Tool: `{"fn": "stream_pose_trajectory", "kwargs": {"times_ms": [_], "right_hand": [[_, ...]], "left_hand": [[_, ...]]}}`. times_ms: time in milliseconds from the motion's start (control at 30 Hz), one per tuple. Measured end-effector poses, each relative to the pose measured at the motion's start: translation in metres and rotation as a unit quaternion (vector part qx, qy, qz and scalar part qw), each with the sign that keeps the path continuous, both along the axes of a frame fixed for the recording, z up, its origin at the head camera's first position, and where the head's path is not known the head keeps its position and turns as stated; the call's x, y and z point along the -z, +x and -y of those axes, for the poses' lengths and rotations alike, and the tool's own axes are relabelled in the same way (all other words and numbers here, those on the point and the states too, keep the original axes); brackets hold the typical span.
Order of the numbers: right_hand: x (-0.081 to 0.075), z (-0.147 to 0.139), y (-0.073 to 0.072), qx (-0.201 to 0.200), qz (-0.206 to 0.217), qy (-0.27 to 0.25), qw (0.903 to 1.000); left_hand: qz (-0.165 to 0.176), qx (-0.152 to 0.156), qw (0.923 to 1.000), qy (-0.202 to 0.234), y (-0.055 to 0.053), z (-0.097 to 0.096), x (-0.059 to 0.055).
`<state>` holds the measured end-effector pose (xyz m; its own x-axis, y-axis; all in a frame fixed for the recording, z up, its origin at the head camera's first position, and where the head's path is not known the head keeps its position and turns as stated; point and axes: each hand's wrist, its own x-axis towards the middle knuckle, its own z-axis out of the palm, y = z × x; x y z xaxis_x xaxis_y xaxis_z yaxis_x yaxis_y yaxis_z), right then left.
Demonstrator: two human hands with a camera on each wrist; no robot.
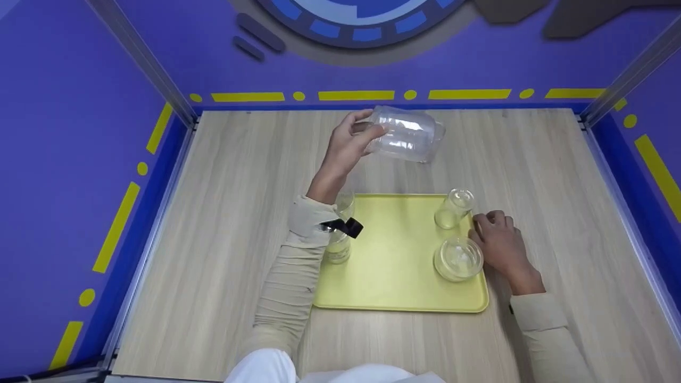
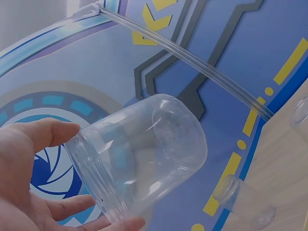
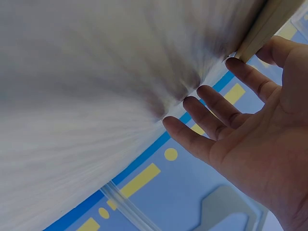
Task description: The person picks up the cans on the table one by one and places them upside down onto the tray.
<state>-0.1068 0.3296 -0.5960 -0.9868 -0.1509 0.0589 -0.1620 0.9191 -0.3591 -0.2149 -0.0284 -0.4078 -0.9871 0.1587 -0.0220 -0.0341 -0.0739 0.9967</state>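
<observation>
My left hand [image 1: 346,143] grips a clear plastic jar [image 1: 407,135] by its threaded neck, above the table behind the tray. The jar lies tipped on its side in the air, its base turned to the right; the thumb is on one side of the neck and the fingers on the other in the left wrist view. My right hand [image 1: 500,242] rests beside the right rim of a yellow tray [image 1: 393,255], its fingertips on the tabletop [image 3: 86,96]. A clear glass [image 1: 452,210] and a low round glass jar [image 1: 458,260] stand on the tray near that hand.
On the tray's left side a clear container [image 1: 339,250] stands, partly hidden by my left forearm and the black wrist strap [image 1: 346,227]. Blue panels [image 1: 64,159] with yellow markings enclose the wooden table at the back and sides.
</observation>
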Motion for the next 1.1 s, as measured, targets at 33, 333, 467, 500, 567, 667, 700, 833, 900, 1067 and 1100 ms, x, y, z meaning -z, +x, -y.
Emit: {"fn": "stream_pose_trajectory", "kwargs": {"times_ms": [33, 333, 467, 500, 567, 667, 700, 833, 900, 1067, 1100], "right_hand": [[0.000, 0.000, 0.000, -0.001, -0.001, 0.000, 1.0000], [0.000, 0.000, 0.001, -0.001, -0.003, -0.001, 1.0000], [-0.001, 0.000, 0.001, -0.001, -0.002, -0.004, 1.0000], [-0.001, 0.000, 0.001, -0.001, 0.000, -0.005, 1.0000], [-0.001, 0.000, 0.001, -0.001, 0.005, -0.006, 1.0000], [-0.002, -0.001, 0.001, -0.002, 0.011, -0.007, 0.9999], [-0.002, -0.001, 0.001, -0.003, 0.012, -0.007, 0.9999], [-0.001, -0.001, 0.001, -0.003, 0.010, -0.008, 0.9999], [-0.001, -0.001, 0.001, -0.001, 0.012, -0.008, 0.9999], [-0.002, -0.001, 0.001, 0.003, 0.017, -0.008, 0.9998], [-0.002, -0.001, 0.001, 0.002, 0.017, -0.009, 0.9998]], "left_hand": [[-0.002, 0.002, 1.0000, 0.003, 0.002, 0.001, 0.001], [-0.011, 0.005, 0.9999, 0.009, 0.014, 0.005, 0.011], [-0.010, 0.003, 0.9998, 0.015, 0.018, 0.006, 0.014], [-0.007, 0.002, 0.9998, 0.018, 0.019, 0.006, 0.015], [-0.005, 0.002, 0.9997, 0.024, 0.022, 0.008, 0.016], [0.001, -0.001, 0.9994, 0.034, 0.025, 0.010, 0.016], [0.003, -0.003, 0.9993, 0.038, 0.026, 0.010, 0.017], [0.012, -0.018, 0.9985, 0.050, 0.029, 0.012, 0.018], [0.016, -0.024, 0.9980, 0.056, 0.030, 0.012, 0.018], [0.017, -0.028, 0.9976, 0.061, 0.032, 0.013, 0.020], [0.015, -0.026, 0.9977, 0.060, 0.032, 0.014, 0.021]]}}
